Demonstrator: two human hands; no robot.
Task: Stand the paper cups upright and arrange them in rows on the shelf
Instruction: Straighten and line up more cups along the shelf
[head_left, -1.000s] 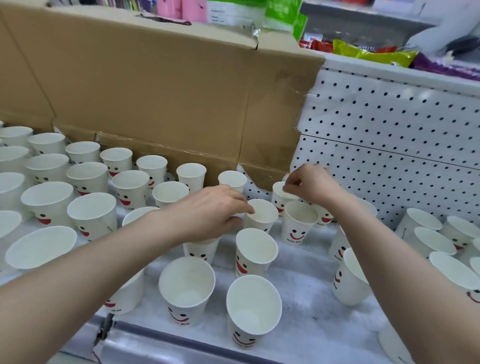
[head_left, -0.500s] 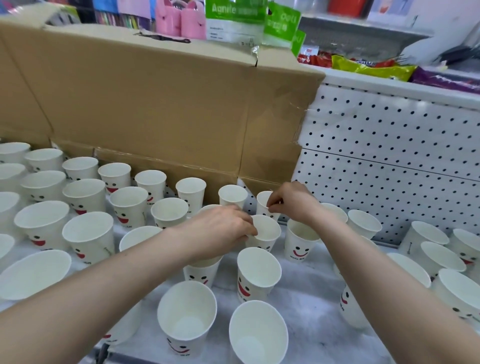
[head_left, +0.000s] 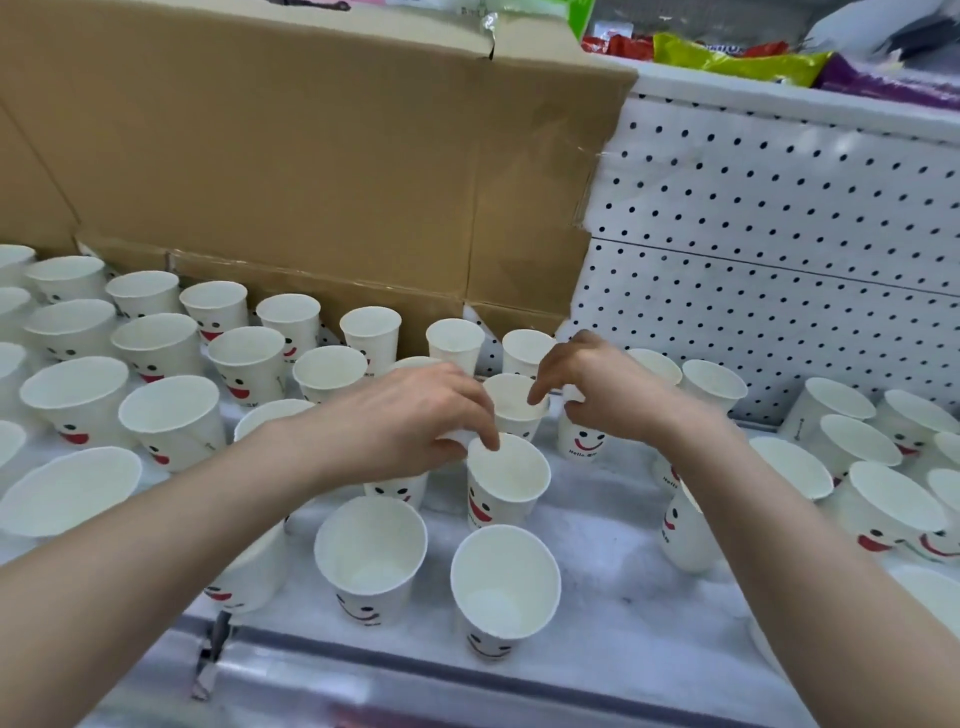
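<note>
Dozens of white paper cups (head_left: 171, 421) w/ smiley prints sit mouth-up on the white shelf (head_left: 623, 603). At far left they form several tidy rows running back to a brown cardboard box (head_left: 311, 156), which stands along the rear of the shelf. The left forearm comes in from bottom left. The left hand (head_left: 410, 421) is palm down, w/ fingers curled over the rim of a smiley cup (head_left: 396, 489). Most of that cup is hidden under the hand, and one fingertip touches the rim of the red-mouth cup (head_left: 511, 483) just to its right. Two front cups (head_left: 371, 556) stand side by side near the shelf's front edge, below the hands. Between the hands is a mid cup (head_left: 511, 410), upright. The right hand (head_left: 602, 387) has its index finger stretched down-left to that cup's rim. Its thumb & other fingers pinch the rim of the Hello cup (head_left: 583, 442), which shows a red smile and lettering. The hands are near each other but not touching. Behind the right hand is a white pegboard (head_left: 779, 234) back panel. At far right a right-side bunch (head_left: 883, 509) of cups is crowded together, not in lines; can't tell if some lean. Top right, coloured snack packets (head_left: 737, 57) lie on the level above.
</note>
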